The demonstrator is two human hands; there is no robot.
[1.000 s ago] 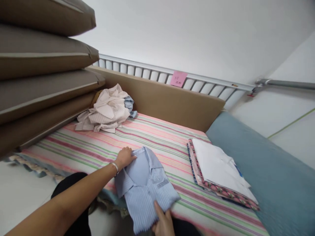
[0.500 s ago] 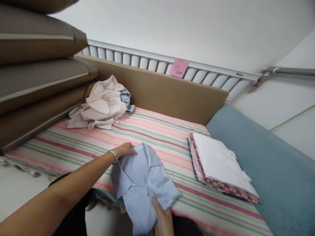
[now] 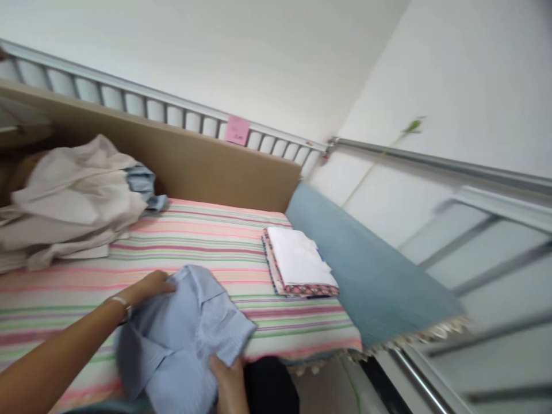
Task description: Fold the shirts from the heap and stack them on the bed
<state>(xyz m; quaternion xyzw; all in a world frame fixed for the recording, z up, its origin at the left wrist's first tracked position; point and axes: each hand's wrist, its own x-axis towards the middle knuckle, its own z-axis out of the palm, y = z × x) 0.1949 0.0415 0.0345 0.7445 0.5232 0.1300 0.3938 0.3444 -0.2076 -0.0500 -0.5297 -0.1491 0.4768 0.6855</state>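
A light blue striped shirt [image 3: 185, 328], folded with its collar toward the far side, is held between my two hands above the near edge of the bed. My left hand [image 3: 152, 287] grips it at the collar's left side, fingers closed on the cloth. Lower down, my right hand [image 3: 229, 382] pinches the shirt near its bottom right, thumb on top and the other fingers hidden underneath. To the right lies a stack of folded clothes [image 3: 297, 259], white on top with floral cloth below.
A heap of rumpled pale clothes [image 3: 81, 195] lies at the left, with a blue garment [image 3: 144, 184] behind it. The striped sheet [image 3: 207, 230] covers the bed. A brown board [image 3: 224, 172] stands along the railing, which bears a pink note [image 3: 237, 130]. Blue fringed cloth [image 3: 366, 270] hangs at the right.
The view has swung right, bringing the right-hand railing and the bed's corner into sight. Both hands still hold the shirt, which now looks looser and more bunched.
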